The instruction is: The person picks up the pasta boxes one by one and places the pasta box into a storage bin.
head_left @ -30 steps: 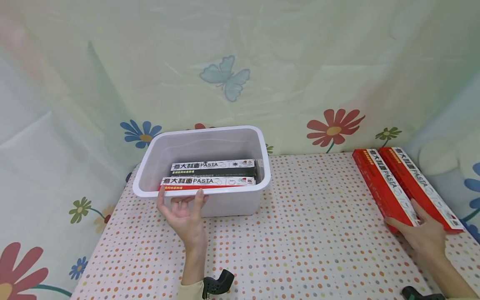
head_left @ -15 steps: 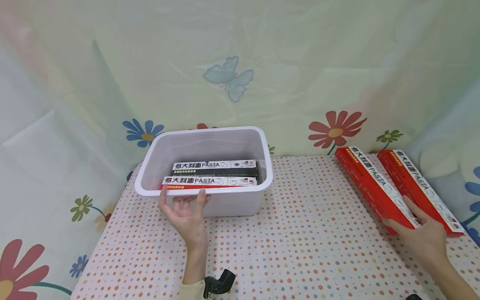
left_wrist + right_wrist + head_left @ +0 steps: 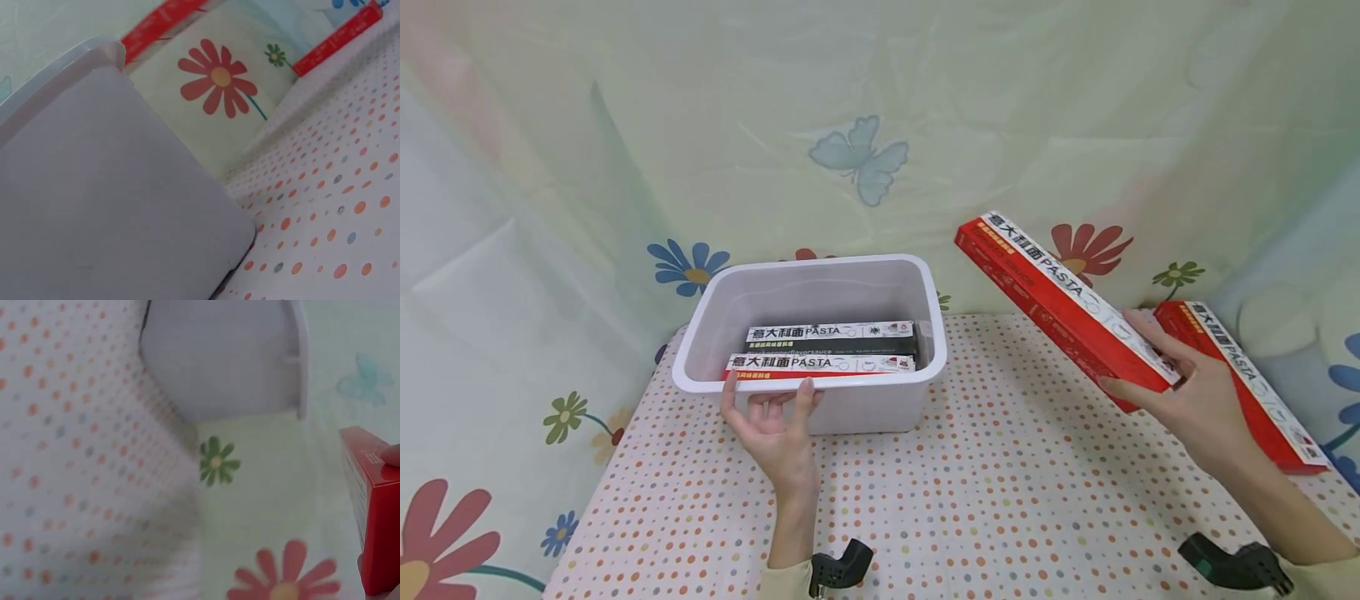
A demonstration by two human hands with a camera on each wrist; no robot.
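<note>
My right hand [image 3: 1198, 408] grips the near end of a red pasta box [image 3: 1052, 304] with a white printed edge. That box is off the table and tilted, its far end raised toward the bin side; in the right wrist view its red end [image 3: 382, 531] and part of a finger show. My left hand [image 3: 778, 442] holds the front rim of a white plastic bin [image 3: 872, 412], with some fingers curled below the rim. Inside the bin a black pasta box [image 3: 835, 342] lies behind a red-and-white pasta box [image 3: 820, 363]. The left wrist view shows the bin's wall [image 3: 119, 181], not the hand.
Another red pasta box [image 3: 1247, 383] lies at the table's right side, partly behind my right hand. The dotted tablecloth [image 3: 992, 492] covers the table. A flowered curtain [image 3: 970, 167] hangs behind the table and at both sides.
My right hand has lifted one red pasta box off the table and carried it up and to the left, away from the other red box. The left hand stays at the bin's rim.
</note>
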